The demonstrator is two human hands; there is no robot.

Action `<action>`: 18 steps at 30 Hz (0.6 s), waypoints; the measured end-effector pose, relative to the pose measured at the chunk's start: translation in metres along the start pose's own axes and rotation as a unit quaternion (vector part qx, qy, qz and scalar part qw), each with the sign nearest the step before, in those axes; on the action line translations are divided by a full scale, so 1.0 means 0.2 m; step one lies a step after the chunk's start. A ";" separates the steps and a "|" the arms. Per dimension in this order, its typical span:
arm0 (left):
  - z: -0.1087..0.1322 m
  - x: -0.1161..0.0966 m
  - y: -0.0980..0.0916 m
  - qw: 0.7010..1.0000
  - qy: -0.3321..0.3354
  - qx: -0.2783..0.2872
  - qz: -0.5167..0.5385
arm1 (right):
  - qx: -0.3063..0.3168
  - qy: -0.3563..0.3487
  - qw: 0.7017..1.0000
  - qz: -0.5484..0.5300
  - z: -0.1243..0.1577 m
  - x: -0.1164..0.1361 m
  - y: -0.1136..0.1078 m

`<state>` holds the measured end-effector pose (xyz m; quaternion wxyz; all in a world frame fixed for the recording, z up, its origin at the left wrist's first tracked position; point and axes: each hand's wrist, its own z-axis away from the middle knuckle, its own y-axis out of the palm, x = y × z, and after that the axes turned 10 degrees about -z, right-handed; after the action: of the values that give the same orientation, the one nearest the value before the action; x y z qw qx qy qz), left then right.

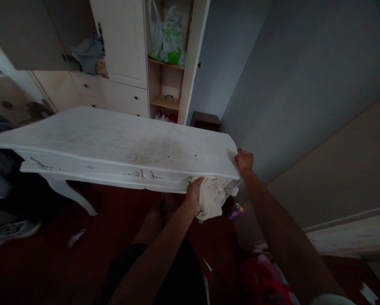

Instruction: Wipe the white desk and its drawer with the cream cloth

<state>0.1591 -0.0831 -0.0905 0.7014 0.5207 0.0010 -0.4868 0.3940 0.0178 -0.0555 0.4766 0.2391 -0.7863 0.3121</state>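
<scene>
A white table (192, 142) with carved drawer fronts stretches across the middle of the view, its top marked by a dark smudged patch. My left hand (194, 192) grips a cream cloth (211, 199) and presses it to the front face, near the right end. The cloth is bunched, hangs below the drawer front and hides part of it. At the right end of the tabletop, my right hand (245, 161) is closed with its fingers curled at the table's edge. Both forearms reach in from the bottom of the view.
Behind the table stands a white wardrobe (123, 46) with open shelves holding plastic bags (172, 40). A small brown box-shaped piece (206, 119) sits by the grey wall (304, 76). On the dark red floor lie a shoe (10, 233), a pink box (236, 211) and a red bag (262, 279).
</scene>
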 end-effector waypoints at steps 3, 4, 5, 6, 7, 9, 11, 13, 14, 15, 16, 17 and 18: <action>0.07 -0.05 -0.04 1.000 0.013 0.003 0.001 | -0.004 0.002 1.000 -0.002 0.01 0.00 0.00; 0.10 -0.07 -0.06 1.000 0.029 0.001 -0.001 | -0.005 0.003 1.000 -0.003 0.01 0.00 0.00; 0.11 -0.10 -0.09 0.999 0.046 -0.007 -0.005 | -0.005 0.005 1.000 -0.004 0.01 0.00 0.00; 0.13 -0.13 -0.13 0.997 0.067 -0.021 -0.010 | -0.007 0.007 1.000 -0.004 0.01 0.00 0.00; 0.15 -0.16 -0.18 0.995 0.088 -0.036 -0.013 | -0.008 0.010 1.000 -0.004 0.01 0.01 0.00; 0.17 -0.24 -0.30 0.989 0.132 -0.069 -0.015 | -0.008 0.017 1.000 -0.006 0.01 0.01 0.00; 0.21 -0.31 -0.43 0.980 0.172 -0.099 -0.032 | -0.007 0.021 1.000 -0.009 0.01 0.01 0.00; 0.27 -0.37 -0.54 0.953 0.246 -0.165 -0.063 | -0.005 0.022 1.000 -0.014 0.01 0.02 0.00; 0.31 -0.39 -0.59 0.935 0.285 -0.202 -0.070 | -0.005 0.021 1.000 -0.015 0.02 0.02 0.00; 0.35 -0.41 -0.63 0.915 0.314 -0.246 -0.063 | -0.005 0.019 1.000 -0.014 0.02 0.02 0.00; 0.39 -0.43 -0.65 0.894 0.340 -0.289 -0.044 | -0.004 0.017 1.000 -0.011 0.02 0.02 0.00; 0.44 -0.44 -0.66 0.873 0.361 -0.328 -0.021 | -0.003 0.016 1.000 -0.006 0.02 0.02 0.00; 0.48 -0.45 -0.66 0.853 0.381 -0.357 0.000 | -0.002 0.015 1.000 0.000 0.02 0.02 0.00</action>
<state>-0.0273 -0.0900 -0.0961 0.7839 0.3790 0.4416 -0.2165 0.3907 0.0148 -0.0532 0.4890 0.2336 -0.7794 0.3145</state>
